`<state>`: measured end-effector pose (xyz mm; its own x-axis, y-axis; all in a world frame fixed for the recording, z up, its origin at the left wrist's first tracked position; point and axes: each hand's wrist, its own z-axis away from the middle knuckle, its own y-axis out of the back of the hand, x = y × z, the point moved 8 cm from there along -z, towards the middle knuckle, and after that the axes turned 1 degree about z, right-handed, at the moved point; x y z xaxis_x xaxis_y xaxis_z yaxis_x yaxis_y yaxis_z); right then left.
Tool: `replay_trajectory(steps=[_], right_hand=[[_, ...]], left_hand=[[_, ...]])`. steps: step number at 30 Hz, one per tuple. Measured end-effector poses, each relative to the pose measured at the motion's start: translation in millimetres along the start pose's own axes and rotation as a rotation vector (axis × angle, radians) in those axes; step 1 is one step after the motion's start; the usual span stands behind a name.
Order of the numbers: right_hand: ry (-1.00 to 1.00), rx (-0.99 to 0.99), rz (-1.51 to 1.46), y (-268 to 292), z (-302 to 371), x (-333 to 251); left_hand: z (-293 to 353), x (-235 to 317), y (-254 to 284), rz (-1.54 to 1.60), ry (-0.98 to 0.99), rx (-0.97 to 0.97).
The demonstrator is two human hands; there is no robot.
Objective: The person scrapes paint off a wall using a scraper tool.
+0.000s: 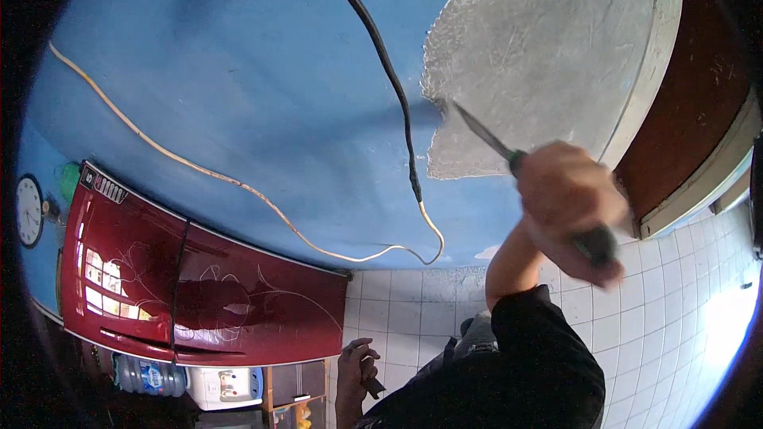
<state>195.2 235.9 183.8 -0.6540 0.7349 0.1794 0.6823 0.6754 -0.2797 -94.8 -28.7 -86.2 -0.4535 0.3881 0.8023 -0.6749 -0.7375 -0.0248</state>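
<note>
My right hand (568,195) is closed around the dark handle of a scraper (485,133), whose thin metal blade points up and left. Its tip is at the ragged left border of a bare grey patch (548,63) on the blue wall (302,95); whether it touches the wall is hard to tell. Motion slightly blurs this hand. Low in the view, my left hand (354,373) hangs with curled fingers beside a small, dark, flat piece (373,387). It appears held in that hand, but its kind is unclear.
A black cable (381,56) joined to a white wire (262,197) hangs across the wall. At left stand a red refrigerator (254,298), a wall clock (29,210) and a water dispenser (225,387). A door frame (648,83) borders the patch. Paint flakes (453,282) lie on white floor tiles (660,294).
</note>
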Motion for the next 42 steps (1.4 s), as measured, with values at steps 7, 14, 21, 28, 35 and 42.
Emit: replay_trajectory(steps=[7, 14, 21, 28, 35, 42], right_hand=[[-0.397, 0.152, -0.166, 4, 29, 77], [-0.048, 0.107, -0.02, 10, 11, 18], [-0.696, 0.1, -0.148, 5, 84, 19], [-1.688, 0.002, 0.514, -12, 221, -32], [-1.61, -0.344, 1.174, 3, 193, -92], [-1.015, 0.723, 0.593, 23, 138, -134]], left_hand=[[-5, 2, 6, -0.054, -0.043, 0.047], [-11, -6, 24, -0.105, -0.112, 0.055], [-13, 2, 5, -0.067, -0.088, -0.011], [-35, 7, -39, -0.122, -0.041, -0.254], [-30, -8, -144, -0.474, -0.281, -0.822], [3, 24, -197, -0.476, -0.522, -0.882]])
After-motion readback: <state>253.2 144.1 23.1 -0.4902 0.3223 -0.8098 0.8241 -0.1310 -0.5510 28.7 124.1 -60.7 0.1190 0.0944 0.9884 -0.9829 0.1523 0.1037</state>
